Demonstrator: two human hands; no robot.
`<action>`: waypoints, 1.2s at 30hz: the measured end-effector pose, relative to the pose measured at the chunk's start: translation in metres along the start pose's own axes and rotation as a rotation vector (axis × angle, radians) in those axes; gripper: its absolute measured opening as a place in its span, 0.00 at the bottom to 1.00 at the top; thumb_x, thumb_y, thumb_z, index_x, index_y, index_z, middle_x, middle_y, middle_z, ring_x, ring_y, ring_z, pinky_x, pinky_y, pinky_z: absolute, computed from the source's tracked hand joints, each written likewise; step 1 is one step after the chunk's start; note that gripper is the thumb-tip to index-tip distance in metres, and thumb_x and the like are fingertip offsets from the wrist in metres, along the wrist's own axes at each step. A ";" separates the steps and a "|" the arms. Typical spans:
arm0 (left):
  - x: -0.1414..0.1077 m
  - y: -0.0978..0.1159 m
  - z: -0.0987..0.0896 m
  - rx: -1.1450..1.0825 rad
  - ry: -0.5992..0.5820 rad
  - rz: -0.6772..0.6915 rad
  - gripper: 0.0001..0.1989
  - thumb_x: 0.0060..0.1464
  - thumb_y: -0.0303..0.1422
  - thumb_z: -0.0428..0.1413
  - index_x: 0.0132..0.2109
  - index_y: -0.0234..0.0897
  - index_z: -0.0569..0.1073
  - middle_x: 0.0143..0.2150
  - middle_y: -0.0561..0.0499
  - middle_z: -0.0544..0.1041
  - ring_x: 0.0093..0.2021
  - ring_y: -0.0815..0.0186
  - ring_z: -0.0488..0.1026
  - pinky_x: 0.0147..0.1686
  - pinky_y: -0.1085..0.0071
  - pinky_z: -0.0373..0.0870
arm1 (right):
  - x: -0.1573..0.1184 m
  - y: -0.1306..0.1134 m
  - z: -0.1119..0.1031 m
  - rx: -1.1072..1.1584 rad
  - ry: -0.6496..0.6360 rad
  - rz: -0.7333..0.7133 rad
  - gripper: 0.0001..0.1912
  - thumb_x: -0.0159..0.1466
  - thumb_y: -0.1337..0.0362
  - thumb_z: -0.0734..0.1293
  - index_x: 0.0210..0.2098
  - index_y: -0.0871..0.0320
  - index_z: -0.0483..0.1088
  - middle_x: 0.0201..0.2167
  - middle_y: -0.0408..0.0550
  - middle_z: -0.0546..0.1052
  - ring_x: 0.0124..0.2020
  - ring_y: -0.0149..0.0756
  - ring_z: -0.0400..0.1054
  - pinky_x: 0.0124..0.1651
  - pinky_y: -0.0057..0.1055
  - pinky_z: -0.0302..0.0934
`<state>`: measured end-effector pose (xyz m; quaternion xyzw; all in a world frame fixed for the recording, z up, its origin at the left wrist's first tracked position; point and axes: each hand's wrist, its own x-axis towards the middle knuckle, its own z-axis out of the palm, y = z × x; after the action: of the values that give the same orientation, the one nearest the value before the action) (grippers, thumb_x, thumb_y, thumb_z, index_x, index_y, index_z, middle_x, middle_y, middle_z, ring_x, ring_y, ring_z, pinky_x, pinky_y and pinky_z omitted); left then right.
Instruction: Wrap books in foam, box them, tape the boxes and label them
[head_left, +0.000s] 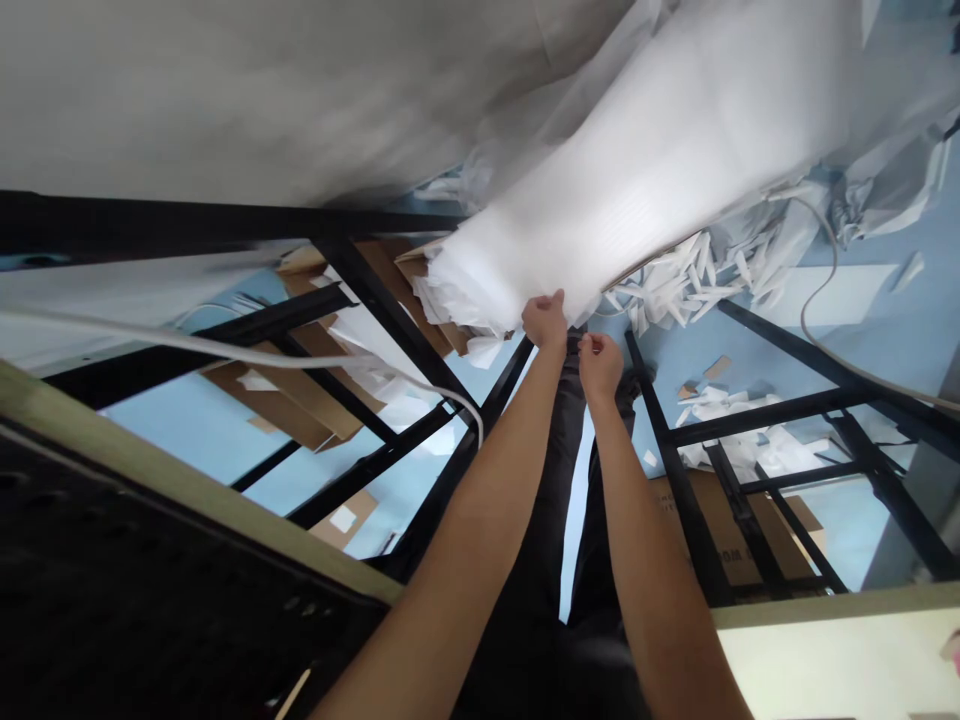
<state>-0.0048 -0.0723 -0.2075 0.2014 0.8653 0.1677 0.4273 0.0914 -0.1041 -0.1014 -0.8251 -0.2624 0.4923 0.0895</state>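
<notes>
A long white sheet bundle point(637, 170), paper or thin foam, slants down from the upper right toward my hands, its lower-left end ragged and layered. My left hand point(546, 322) is at its lower edge, fingers closed in a pinch against the white material. Just to the right and slightly lower, my right hand point(600, 367) has its thumb and fingers pressed together. It is apart from my left hand, and whatever may be between its fingertips is too small to make out. Below both hands are my legs in dark trousers point(555, 480).
Black metal frames point(390, 310) stand on both sides, with cardboard boxes point(300, 390) behind the left one. White scraps point(682, 285) lie on the blue floor point(757, 350). A white cable point(247, 352) crosses at left. Another cardboard box point(735, 530) sits at lower right.
</notes>
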 end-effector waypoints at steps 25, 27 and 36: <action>-0.053 0.088 -0.050 -1.059 -0.054 -0.476 0.07 0.65 0.32 0.63 0.38 0.41 0.73 0.33 0.54 0.79 0.33 0.68 0.82 0.37 0.75 0.79 | 0.036 -0.038 -0.037 -0.296 -0.105 -0.668 0.12 0.77 0.61 0.68 0.56 0.52 0.81 0.64 0.58 0.79 0.66 0.51 0.75 0.72 0.51 0.70; -0.054 0.087 -0.051 -1.044 -0.045 -0.480 0.05 0.64 0.31 0.62 0.39 0.41 0.73 0.34 0.54 0.80 0.34 0.67 0.82 0.41 0.74 0.81 | 0.035 -0.041 -0.040 -0.284 -0.115 -0.673 0.11 0.78 0.60 0.66 0.52 0.51 0.82 0.60 0.56 0.81 0.61 0.49 0.77 0.69 0.49 0.72; -0.056 0.075 -0.052 -1.088 -0.137 -0.528 0.15 0.67 0.47 0.66 0.49 0.41 0.78 0.38 0.50 0.81 0.37 0.64 0.85 0.46 0.68 0.85 | 0.030 -0.051 -0.028 -0.172 -0.074 -0.554 0.06 0.75 0.63 0.65 0.43 0.53 0.74 0.44 0.52 0.82 0.47 0.43 0.77 0.56 0.40 0.73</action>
<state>-0.0003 -0.0413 -0.1054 -0.2572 0.6465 0.4609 0.5508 0.1091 -0.0421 -0.0893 -0.7080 -0.5217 0.4547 0.1408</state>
